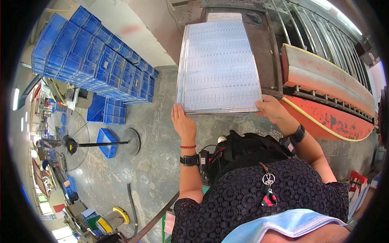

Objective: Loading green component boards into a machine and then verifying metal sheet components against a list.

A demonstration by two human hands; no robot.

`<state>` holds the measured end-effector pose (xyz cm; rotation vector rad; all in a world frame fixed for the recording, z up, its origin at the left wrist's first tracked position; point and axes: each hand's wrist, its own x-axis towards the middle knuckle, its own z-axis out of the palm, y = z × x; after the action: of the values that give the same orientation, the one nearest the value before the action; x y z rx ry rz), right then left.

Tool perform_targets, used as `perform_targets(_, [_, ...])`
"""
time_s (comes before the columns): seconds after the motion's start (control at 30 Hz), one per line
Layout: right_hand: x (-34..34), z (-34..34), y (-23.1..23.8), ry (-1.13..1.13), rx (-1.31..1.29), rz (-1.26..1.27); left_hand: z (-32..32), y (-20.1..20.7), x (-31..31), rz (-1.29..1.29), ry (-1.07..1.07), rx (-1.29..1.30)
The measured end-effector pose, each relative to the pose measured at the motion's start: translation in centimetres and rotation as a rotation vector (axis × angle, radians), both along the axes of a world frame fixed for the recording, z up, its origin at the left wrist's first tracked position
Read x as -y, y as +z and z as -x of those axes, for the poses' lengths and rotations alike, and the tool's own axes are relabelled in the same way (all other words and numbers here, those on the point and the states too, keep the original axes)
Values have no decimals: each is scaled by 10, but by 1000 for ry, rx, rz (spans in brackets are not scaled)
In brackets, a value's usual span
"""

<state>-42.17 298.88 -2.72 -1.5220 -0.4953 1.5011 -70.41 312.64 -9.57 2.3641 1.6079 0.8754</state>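
Note:
A stack of thin, pale grey-blue panels [221, 65] with rows of small slit-like marks lies in front of me, its far end over a dark bench. My left hand [184, 124] holds the near left corner, fingertips at the edge and thumb hidden. At the near right corner my right hand [273, 108] grips the edge between thumb and fingers. The panels' edges are slightly uneven along the left and near sides. Each of my wrists wears a black strap with a small box, and a red bracelet circles the left one.
The dark bench [265, 52] carries a mouse [254, 17] and a keyboard [233, 4]. To the right stands an orange machine [324, 117] with a yellow hose and metal bars. Stacked blue crates [97, 60] and a pedestal fan [71, 143] stand left.

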Motion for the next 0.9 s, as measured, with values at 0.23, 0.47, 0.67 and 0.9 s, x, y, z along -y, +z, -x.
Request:
perform_targets(0.23, [-1,8,5,-31,-8,10,1,-1,-1,-7,3,-6])
perform_targets(0.47, [1,8,0,-48,-18,13,0,-1,-1,-13,7,4])
perform_targets(0.67, [2,11,1,-75,53,22,-1,-1,-2,-16,9,20])
perform_targets(0.9, [2,15,6,-86,55,-8,-2,1,-2,-32,22,42])
